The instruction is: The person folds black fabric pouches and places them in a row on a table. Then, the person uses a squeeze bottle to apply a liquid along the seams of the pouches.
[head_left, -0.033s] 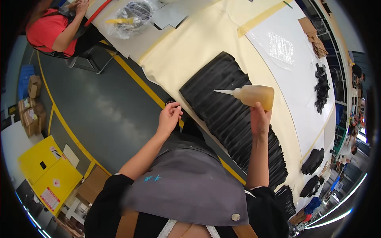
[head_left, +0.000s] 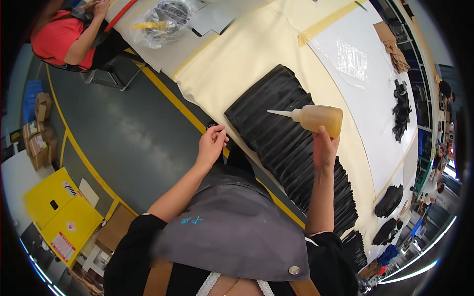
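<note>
Two hands were up near frame centre. My right hand (head_left: 325, 147) was clamped around a squeeze bottle (head_left: 318, 118), nozzle pointing left over the row of black pieces (head_left: 276, 123) on the cream table (head_left: 237, 64). My left hand (head_left: 211, 144) was curled at the table edge; couldn't tell what it pinched.

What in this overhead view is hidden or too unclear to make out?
All in the head view:
- Left hand: what the fingertips pinch at the table edge is too small to tell.
- Squeeze bottle in the right hand: the palm covers its base.
- Black pieces: the right forearm hides part of the row.
- Seated person: cut off by the rim.
</note>
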The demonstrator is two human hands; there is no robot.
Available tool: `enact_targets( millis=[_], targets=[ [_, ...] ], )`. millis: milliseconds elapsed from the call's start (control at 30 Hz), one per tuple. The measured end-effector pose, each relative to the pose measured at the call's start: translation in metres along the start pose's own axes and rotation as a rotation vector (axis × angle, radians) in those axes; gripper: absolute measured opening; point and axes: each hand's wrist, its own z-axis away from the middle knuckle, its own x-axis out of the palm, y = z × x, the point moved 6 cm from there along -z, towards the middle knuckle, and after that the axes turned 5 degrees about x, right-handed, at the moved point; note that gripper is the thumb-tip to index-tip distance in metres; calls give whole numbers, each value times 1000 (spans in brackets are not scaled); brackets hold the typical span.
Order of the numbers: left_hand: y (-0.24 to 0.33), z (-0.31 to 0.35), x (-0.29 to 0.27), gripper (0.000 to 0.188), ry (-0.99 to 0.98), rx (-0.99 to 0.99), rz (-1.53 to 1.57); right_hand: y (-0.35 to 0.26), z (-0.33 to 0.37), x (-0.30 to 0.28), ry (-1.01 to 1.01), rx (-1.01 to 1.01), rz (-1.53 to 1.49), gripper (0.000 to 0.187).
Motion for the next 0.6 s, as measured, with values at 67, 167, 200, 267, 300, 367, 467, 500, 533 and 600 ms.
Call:
enact_targets(
  millis=[67, 167, 200, 267, 300, 367, 467, 500, 533, 600],
  targets=[
    [4, -15, 0, 32, -19, -5, -4, 0, -11, 5, 71, -23, 58, 46],
    [8, -30, 2, 31, -49, -18, -10, 5, -28, 7, 150, -56, 85, 45],
    [9, -35, 3, 31, -61, -22, -10, 7, -33, 6, 174, -56, 76, 45],
    [11, -45, 3, 29, -67, -44, -40, 14, -42, 4, 209, -58, 14, 45],
    [12, -49, 4, 29, -70, -55, -52, 18, -47, 3, 220, -58, -37, 45],
    [14, -52, 5, 27, -71, -74, -51, 23, -53, 1, 235, -58, -123, 45],
    [18, -55, 6, 27, -55, -110, -37, 29, -62, -3, 245, -64, -179, 45],
    [19, -56, 5, 28, -46, -115, -37, 30, -64, -4, 250, -67, -163, 46],
    [19, -57, 6, 27, -56, -126, -29, 31, -65, -5, 255, -71, -143, 46],
    [19, -58, 5, 27, -67, -124, -36, 36, -68, -10, 293, -42, -147, 46]
  ],
)
